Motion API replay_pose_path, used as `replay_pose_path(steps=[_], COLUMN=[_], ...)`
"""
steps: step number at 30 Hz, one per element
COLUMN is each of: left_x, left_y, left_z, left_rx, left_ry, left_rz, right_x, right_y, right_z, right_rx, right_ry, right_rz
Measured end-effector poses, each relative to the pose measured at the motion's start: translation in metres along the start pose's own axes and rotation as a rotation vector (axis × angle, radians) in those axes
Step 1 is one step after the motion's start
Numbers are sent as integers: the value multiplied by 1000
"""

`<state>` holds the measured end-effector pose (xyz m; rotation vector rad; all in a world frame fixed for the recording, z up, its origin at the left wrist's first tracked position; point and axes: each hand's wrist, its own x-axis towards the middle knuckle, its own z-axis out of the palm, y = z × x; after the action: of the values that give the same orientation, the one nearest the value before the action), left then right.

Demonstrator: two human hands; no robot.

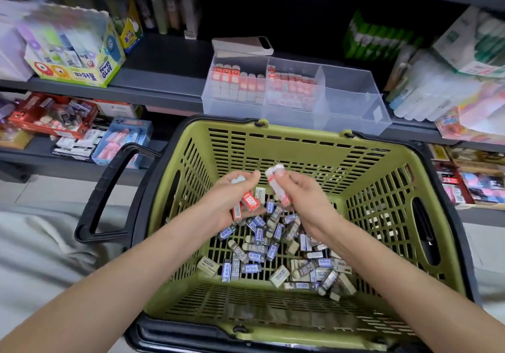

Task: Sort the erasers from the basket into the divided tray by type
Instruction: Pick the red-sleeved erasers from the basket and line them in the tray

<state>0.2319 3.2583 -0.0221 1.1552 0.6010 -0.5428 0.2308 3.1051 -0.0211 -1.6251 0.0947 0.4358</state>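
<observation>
Green slotted basket [382, 205], black handle [109, 188]; red-white erasers [250, 202]; clear tray [352, 106].

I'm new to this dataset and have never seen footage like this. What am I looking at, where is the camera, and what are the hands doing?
There is no machine here: a person works with bare hands, and the single picture comes from a camera worn on their head, looking forward and down. Below is a green basket holding loose blue-sleeved and beige erasers. The left hand grips several red-sleeved erasers; the right hand grips more red-and-white erasers. On the shelf beyond stands a clear divided tray, two of its compartments lined with red erasers.
</observation>
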Motion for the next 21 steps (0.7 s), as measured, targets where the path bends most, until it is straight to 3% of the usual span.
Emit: replay_pose_path(steps=[3,6,11,12,15,17,19,21], left_x=[2,5,15,20,24,25,28,27], left_y=[-7,-13,-15,-10,-7,-10,-13,-12], left_z=[21,33,20,27,32,29,25,23], left_rx=[-113,-127,-103,-99,-109,-155,-215,-266], left_ry=[-110,-152,-181,-209,-255,-280,-291,-280], left_rz=[59,147,112,101,6,-84,-120,-141], right_x=[-3,-8,-21,-20,-12,-9,-13,-10], right_y=[-13,-10,-14,-17,-14,-7,-9,-9], right_z=[11,25,28,18,7,7,6,-13], right_rx=[-108,-184,27,-19,-711,-854,-446,-12], right_ry=[131,161,-68,-66,7,16,-55,-19], right_rz=[-171,-173,-82,-93,-238,-273,-180,-91])
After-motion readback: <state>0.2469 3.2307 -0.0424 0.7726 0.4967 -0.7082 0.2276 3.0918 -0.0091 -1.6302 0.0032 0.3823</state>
